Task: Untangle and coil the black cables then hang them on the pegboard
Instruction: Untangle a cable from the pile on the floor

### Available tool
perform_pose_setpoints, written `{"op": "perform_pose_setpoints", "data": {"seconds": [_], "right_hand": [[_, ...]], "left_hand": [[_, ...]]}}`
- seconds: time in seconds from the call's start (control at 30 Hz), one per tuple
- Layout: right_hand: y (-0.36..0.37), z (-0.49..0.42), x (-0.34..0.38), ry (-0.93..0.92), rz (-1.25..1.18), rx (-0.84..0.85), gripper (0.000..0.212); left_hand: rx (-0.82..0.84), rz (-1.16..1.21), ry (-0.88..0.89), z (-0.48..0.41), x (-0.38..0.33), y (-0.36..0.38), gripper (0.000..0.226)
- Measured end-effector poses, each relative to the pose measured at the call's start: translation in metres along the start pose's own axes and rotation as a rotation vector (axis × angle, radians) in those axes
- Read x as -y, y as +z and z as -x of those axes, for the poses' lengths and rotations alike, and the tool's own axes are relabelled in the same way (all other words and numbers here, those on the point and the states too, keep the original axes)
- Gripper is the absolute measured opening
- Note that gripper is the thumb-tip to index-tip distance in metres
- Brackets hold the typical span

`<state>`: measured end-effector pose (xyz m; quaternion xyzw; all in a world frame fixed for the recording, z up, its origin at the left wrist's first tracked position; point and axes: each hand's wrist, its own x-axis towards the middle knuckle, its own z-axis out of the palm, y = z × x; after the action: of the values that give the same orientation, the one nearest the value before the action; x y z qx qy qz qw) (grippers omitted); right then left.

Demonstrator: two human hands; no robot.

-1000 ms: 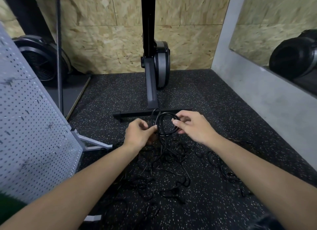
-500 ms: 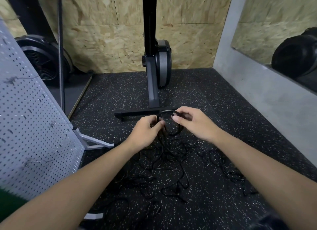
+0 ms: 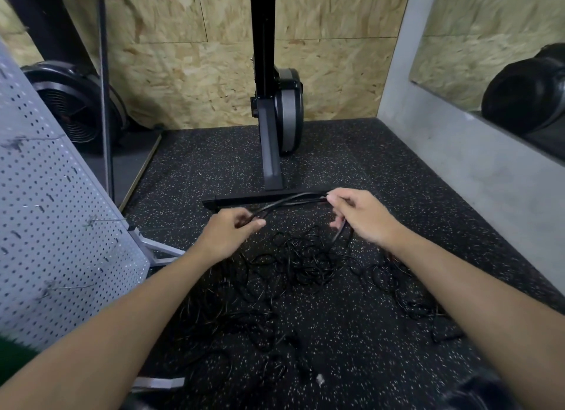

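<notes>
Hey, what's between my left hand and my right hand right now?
A stretch of black cable runs between them, pinched by the left hand at one end and the right hand at the other. The head view shows it.

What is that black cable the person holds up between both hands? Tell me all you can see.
The black cable is thin, smooth and looks rubber-coated. It spans the two hands in a shallow arc, seemingly doubled, above the speckled floor. The left hand pinches one end of the span, the right hand the other. Below the right hand a length drops towards the tangle of cables on the floor.
</notes>
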<state>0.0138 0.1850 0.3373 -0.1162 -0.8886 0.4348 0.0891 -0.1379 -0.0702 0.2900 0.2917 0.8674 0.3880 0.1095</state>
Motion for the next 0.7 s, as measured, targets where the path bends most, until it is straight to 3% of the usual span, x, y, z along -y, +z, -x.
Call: {"op": "perform_pose_setpoints", "data": {"seconds": [0.1, 0.23, 0.37, 0.53, 0.6, 0.7], "right_hand": [[-0.007, 0.002, -0.008, -0.026, 0.169, -0.011, 0.022], [-0.016, -0.002, -0.026, -0.049, 0.267, -0.070, 0.026], [-0.008, -0.002, -0.036, 0.095, 0.345, 0.118, 0.023], [0.006, 0.000, -0.016, 0.040, 0.316, 0.179, 0.066], [0.014, 0.001, -0.005, -0.014, 0.239, 0.213, 0.058], [0.022, -0.002, 0.000, -0.053, 0.249, 0.192, 0.016]], "left_hand": [[0.165, -0.175, -0.027, 0.004, 0.009, -0.007, 0.069], [0.264, -0.257, -0.043, 0.002, 0.017, -0.010, 0.054], [0.207, -0.207, 0.093, 0.003, 0.006, -0.003, 0.043], [0.188, -0.130, 0.257, 0.000, -0.031, 0.013, 0.029], [0.213, -0.086, 0.271, -0.001, -0.039, 0.018, 0.026], [0.199, 0.000, 0.279, -0.005, -0.046, 0.018, 0.028]]}}
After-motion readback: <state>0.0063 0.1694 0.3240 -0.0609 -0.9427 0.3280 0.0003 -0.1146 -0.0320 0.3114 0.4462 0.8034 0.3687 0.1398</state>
